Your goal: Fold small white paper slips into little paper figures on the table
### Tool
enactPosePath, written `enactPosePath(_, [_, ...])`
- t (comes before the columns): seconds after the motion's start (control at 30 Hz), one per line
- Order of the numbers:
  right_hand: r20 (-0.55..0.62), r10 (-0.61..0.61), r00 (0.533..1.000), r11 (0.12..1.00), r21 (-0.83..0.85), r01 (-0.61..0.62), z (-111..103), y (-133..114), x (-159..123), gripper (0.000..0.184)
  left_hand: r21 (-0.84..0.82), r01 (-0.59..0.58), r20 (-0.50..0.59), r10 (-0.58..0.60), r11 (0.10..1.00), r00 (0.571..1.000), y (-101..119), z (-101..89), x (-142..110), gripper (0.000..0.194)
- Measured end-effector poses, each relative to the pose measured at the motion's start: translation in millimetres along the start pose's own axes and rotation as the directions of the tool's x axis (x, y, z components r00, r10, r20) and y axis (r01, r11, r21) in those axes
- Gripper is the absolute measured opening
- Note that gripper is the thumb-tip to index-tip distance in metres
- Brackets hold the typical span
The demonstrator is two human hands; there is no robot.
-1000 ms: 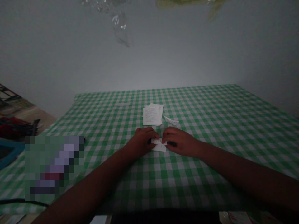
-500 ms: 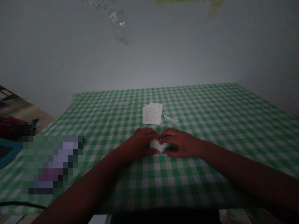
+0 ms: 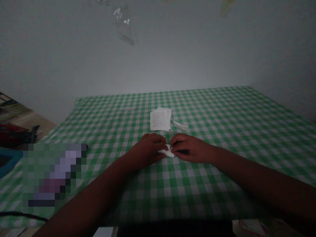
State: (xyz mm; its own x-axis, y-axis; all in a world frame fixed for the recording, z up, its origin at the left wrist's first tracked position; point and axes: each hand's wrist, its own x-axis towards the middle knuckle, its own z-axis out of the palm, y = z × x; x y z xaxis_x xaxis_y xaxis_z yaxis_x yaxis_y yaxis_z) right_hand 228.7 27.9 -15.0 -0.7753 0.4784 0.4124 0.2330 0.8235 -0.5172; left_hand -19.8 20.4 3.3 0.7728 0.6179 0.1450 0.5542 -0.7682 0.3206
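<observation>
A folded piece of white paper (image 3: 168, 151) sits between the two hands near the middle of the tabletop (image 3: 222, 197), which lies under a green-and-white gingham cloth (image 3: 217, 112). The left hand (image 3: 148, 148) lies palm down, curled over the paper's left end. The right hand (image 3: 190, 148) comes in from the other side and pinches the right end, so both grips are closed on the paper, pressing it to the cloth. The left forearm (image 3: 96, 181) and right forearm (image 3: 259, 172) angle inward from the lower corners, wrists low. Just beyond the hands lies a stack of printed sheets (image 3: 160, 120), with a small paper scrap (image 3: 180, 125) beside it. Toward the tabletop's left edge, a pixelated patch (image 3: 54, 174) hides what lies there, and a black cable (image 3: 22, 214) runs along the near left corner. A pale wall (image 3: 158, 56) stands past the far edge.
</observation>
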Motion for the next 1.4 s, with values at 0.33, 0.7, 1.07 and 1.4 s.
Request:
enactPosePath(0.33, [0.007,-0.017,1.0,0.999,0.038,0.017,-0.2,0.4,0.8,0.016,-0.017,-0.01,0.014,0.01,1.0,1.0,-1.7,-0.7,-0.4,0.015])
enactPosePath(0.7, [0.057,-0.064,0.996,0.998,0.027,0.062,-2.2,1.1,0.2,0.014,-0.037,-0.034,-0.003,0.034,0.999,0.999,-3.7,2.0,-0.6,0.015])
enactPosePath(1.07, [0.069,-0.065,0.995,0.998,0.018,0.064,-1.9,2.6,-0.8,0.014,-0.04,-0.059,-0.005,0.059,0.997,0.998,-4.6,2.5,-1.5,0.015])
enactPosePath(1.4, [0.073,-0.072,0.995,0.997,0.012,0.071,-3.4,0.4,0.6,0.015,-0.018,-0.053,0.008,0.053,0.998,0.999,-2.5,0.3,-0.4,0.012])
